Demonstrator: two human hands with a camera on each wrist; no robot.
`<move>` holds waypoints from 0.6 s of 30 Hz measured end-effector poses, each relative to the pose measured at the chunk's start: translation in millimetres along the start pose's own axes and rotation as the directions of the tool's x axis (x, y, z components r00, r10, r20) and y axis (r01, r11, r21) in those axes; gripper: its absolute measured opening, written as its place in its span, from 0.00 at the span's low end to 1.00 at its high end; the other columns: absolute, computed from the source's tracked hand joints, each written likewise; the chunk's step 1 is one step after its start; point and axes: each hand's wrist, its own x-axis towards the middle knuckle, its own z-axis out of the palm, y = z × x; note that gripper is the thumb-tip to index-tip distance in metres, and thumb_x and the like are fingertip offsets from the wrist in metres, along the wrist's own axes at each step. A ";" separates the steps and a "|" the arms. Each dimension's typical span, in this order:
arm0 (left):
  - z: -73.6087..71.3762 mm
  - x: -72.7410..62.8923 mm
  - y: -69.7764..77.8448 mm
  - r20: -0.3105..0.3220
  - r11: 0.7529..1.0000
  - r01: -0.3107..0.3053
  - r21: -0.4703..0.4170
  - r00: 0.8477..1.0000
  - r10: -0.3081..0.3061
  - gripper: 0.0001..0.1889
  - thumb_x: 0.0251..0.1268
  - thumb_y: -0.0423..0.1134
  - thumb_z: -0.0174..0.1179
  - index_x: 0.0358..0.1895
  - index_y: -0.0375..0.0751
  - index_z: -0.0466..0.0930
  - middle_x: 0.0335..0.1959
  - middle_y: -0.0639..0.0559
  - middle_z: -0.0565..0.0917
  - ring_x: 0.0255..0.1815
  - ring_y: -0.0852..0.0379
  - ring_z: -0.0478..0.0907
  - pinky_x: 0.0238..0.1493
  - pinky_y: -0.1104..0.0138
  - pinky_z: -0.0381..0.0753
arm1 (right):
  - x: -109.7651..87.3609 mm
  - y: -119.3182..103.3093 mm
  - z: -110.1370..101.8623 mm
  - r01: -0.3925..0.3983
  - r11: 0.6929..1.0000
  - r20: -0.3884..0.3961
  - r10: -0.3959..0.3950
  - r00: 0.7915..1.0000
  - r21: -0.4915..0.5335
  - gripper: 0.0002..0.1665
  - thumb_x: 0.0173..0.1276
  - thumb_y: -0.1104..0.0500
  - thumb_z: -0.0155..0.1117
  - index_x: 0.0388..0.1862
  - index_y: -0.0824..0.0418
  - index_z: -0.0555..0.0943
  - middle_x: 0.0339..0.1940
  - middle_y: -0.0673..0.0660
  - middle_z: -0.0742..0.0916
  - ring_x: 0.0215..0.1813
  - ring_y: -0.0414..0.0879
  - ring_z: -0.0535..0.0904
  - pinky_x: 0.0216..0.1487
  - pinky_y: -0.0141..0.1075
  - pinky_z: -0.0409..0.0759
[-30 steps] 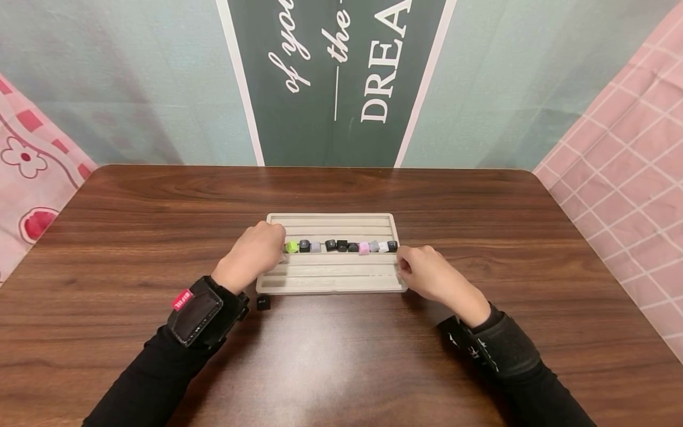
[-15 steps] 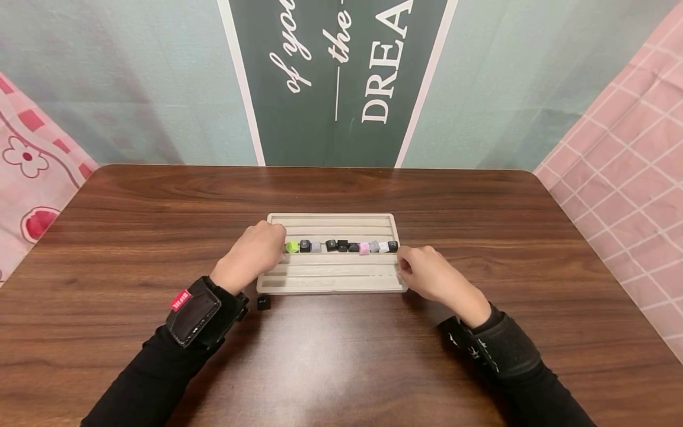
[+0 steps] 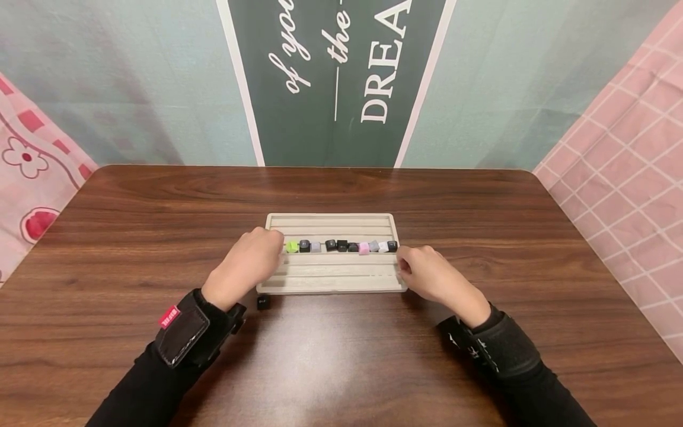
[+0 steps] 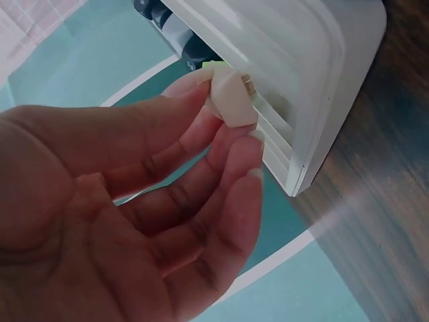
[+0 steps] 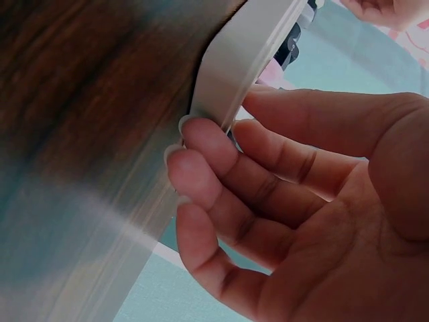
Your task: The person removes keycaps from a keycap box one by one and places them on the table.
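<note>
A cream ridged tray (image 3: 331, 271) lies on the table, with a row of keycaps along its middle groove. At its left end my left hand (image 3: 249, 258) pinches a cream-white keycap (image 4: 232, 97) between thumb and fingertips, its hollow underside partly showing in the left wrist view. In the head view that keycap is hidden behind the hand. A lime green keycap (image 3: 291, 247) sits closest to the left hand in the row. My right hand (image 3: 429, 273) holds the tray's right end, thumb at the rim and fingertips against the outer wall (image 5: 224, 74).
Black, grey, white and pink keycaps fill the row, among them a pink keycap (image 3: 364, 248) and a dark keycap (image 3: 392, 246) at the right end. One loose black keycap (image 3: 263, 302) lies on the wooden table (image 3: 331, 367) by the tray's front left corner.
My left hand has drawn back slightly toward the lower left, its wrist turning a little. The right hand, the tray and the row of keycaps stay where they were.
</note>
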 end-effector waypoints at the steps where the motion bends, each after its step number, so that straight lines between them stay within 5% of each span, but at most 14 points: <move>1: -0.1 -1.7 0.4 -0.006 1.000 -0.003 0.000 1.000 0.003 0.12 0.58 0.24 0.51 0.18 0.37 0.68 0.13 0.52 0.62 0.15 0.58 0.59 0.18 0.69 0.60 | 0.0 0.2 0.3 0.000 1.000 -0.001 0.000 1.000 -0.001 0.14 0.56 0.69 0.59 0.19 0.59 0.65 0.16 0.49 0.68 0.21 0.42 0.64 0.23 0.33 0.62; 18: 6.8 -22.5 10.9 -0.087 0.999 -0.027 0.020 0.996 0.029 0.09 0.49 0.22 0.53 0.18 0.37 0.68 0.17 0.48 0.72 0.19 0.53 0.69 0.21 0.61 0.70 | 1.0 1.7 2.5 -0.003 1.000 -0.009 0.003 1.000 -0.016 0.15 0.53 0.70 0.60 0.18 0.59 0.65 0.15 0.49 0.68 0.20 0.43 0.65 0.23 0.33 0.62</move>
